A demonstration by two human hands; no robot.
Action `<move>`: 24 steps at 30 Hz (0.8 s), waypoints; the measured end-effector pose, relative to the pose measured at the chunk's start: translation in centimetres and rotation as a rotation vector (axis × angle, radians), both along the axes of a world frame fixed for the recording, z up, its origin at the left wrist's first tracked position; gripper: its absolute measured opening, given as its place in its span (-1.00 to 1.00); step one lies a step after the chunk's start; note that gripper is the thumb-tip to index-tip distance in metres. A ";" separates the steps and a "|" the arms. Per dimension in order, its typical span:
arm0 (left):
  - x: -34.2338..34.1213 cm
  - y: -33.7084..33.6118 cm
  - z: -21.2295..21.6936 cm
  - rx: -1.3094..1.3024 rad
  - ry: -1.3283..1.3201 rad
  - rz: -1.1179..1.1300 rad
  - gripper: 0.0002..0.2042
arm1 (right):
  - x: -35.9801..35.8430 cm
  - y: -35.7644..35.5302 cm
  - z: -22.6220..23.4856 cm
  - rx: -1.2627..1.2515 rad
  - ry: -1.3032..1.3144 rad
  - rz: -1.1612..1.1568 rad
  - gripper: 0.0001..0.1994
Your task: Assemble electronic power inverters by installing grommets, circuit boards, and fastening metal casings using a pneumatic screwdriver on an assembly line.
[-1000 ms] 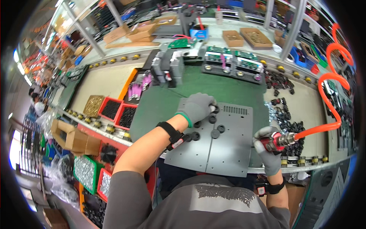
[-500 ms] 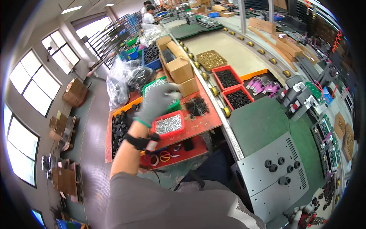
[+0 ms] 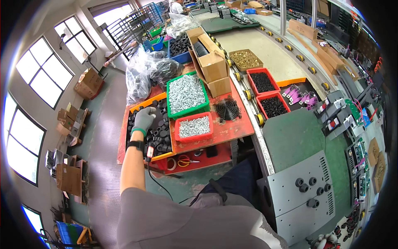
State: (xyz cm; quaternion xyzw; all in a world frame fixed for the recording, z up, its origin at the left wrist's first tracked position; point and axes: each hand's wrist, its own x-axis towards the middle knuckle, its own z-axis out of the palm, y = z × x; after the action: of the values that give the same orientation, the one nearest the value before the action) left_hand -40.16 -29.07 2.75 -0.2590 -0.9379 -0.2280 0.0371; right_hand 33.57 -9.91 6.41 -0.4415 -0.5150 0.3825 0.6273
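The gloved left hand (image 3: 144, 119) is right among the black parts (image 3: 162, 136) in the orange bin (image 3: 164, 156), grip hard to tell, the right hand's (image 3: 328, 240) too

Matt cloth covers the left hand (image 3: 144, 119), the caps (image 3: 161, 140) look like dull plastic, the screws (image 3: 186, 93) shiny metal, the panel (image 3: 284, 193) smooth satin metal, the bag (image 3: 138, 81) glossy crinkled plastic, and the table (image 3: 232, 129) scuffed paint.

Left hand (image 3: 144, 119) at orange bin (image 3: 163, 156), black parts (image 3: 161, 140), grey panel (image 3: 296, 198)
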 end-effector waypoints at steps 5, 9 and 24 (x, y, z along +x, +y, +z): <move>-4.7 2.8 -0.5 -0.079 0.048 0.006 -0.65 | -0.7 -0.2 0.5 0.044 -0.100 -0.051 -0.72; -7.2 4.4 -2.1 -0.237 0.010 -0.037 -0.68 | -0.5 -0.7 0.4 0.035 -0.122 -0.057 -0.73; 3.3 13.1 3.6 0.636 -0.345 -0.432 -0.81 | 1.4 -0.2 -1.8 -0.049 0.038 -0.162 -0.66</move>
State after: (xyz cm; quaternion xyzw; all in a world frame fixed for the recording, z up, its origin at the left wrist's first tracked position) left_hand -36.91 -15.93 6.37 -0.3834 -0.7373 -0.5487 -0.0910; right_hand 34.99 -10.08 4.61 -0.4894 -0.4560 0.3515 0.6549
